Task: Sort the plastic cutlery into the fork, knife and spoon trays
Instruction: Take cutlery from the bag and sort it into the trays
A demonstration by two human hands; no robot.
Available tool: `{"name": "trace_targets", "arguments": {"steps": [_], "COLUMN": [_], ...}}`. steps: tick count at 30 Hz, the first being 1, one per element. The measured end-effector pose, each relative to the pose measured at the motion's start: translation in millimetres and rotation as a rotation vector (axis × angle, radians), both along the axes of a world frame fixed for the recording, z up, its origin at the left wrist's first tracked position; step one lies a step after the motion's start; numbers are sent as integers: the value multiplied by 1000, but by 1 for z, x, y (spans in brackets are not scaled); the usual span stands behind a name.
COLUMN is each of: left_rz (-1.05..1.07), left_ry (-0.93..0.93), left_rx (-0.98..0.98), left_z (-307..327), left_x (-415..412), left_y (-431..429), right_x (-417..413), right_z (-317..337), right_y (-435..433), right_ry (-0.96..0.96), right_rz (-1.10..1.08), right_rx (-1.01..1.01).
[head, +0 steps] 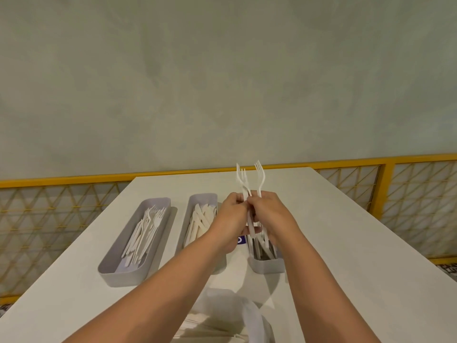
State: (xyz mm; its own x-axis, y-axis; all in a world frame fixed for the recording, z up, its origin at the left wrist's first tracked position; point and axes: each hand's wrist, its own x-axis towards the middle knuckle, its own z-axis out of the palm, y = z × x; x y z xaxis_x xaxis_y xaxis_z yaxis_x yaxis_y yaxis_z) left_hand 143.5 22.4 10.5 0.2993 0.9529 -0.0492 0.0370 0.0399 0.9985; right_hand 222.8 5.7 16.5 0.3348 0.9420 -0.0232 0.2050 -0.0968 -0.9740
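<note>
Held cutlery: a bundle of white plastic cutlery (259, 178) stands almost upright at the centre of the frame; fork tines fan out above the knuckles; handles stick out below the palms
Left hand: the left hand (231, 217) grips the bundle from its left side; fingers curled tight round the handles, just under the fork heads
Right hand: the right hand (270, 215) meets it from the right; fingers bent and closed on the same handles; the two hands touch
Left tray: a grey tray (118, 276) at centre left holds forks (146, 226) lying lengthwise
Middle tray: a second grey tray (201, 197), just left of the hands, holds knives (200, 219); the left forearm crosses its near end
Right tray: a third grey tray (267, 266) sits directly below the hands; mostly hidden; white handles show inside, kind unclear
Table: a white table (346, 243) carries all three trays
Background: a yellow railing (74, 179) with mesh runs behind the table
</note>
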Motion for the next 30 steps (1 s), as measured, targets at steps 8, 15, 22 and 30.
{"name": "trace_targets", "arguments": {"steps": [8,15,22,30], "left_rz": [15,100,115,-151], "left_ry": [-35,-60,29,-77], "left_rx": [53,106,103,-17], "left_z": [0,-3,0,9], "left_x": [3,5,-5,-12], "left_y": [-1,-4,7,1], "right_x": [-2,-8,-2,7], "right_z": [3,1,6,-2], "right_y": [3,6,1,6], "right_ry": [93,147,90,12], "right_rz": [-57,-71,-11,76], "right_rx": [21,22,-49,-54]}}
